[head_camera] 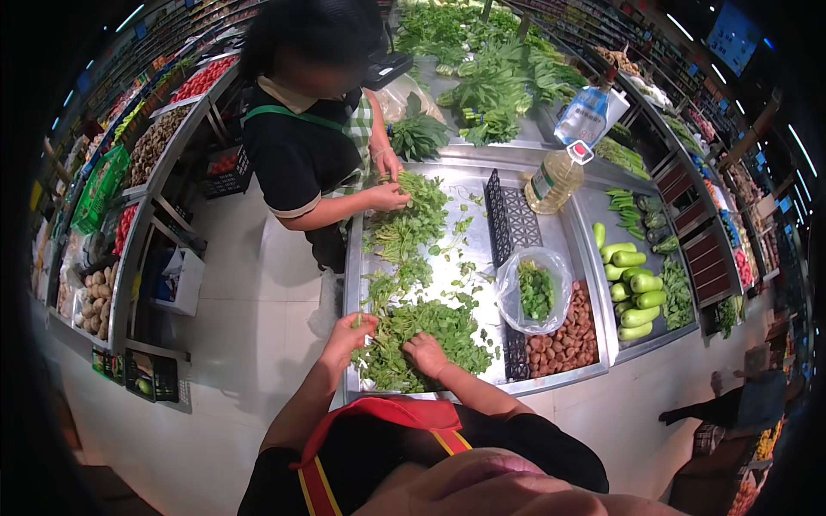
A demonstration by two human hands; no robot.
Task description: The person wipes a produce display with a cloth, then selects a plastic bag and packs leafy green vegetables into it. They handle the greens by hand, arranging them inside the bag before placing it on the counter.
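A heap of leafy green herbs (pixel 445 326) lies on the near part of a metal display counter (pixel 490 387). At the heap's left edge, my left hand (pixel 356 329) pinches a few green stems between thumb and fingers. My right hand (pixel 426 355) rests on the leaves, its fingertips partly among them; whether it grips any is hidden. Loose leaves (pixel 461 226) lie scattered over the metal. Farther up the same counter, a co-worker's hands (pixel 389 187) hold a bunch of greens (pixel 423 193). To the right, a clear plastic bag (pixel 503 290) stands open with cut greens (pixel 535 290) inside.
A black plastic crate (pixel 516 222) divides the counter. Right of it are chestnuts (pixel 568 342) and a bottle of cooking oil (pixel 554 184). Pale green gourds (pixel 639 300) lie farther right. A co-worker (pixel 303 155) in a checked apron stands at the counter's left side.
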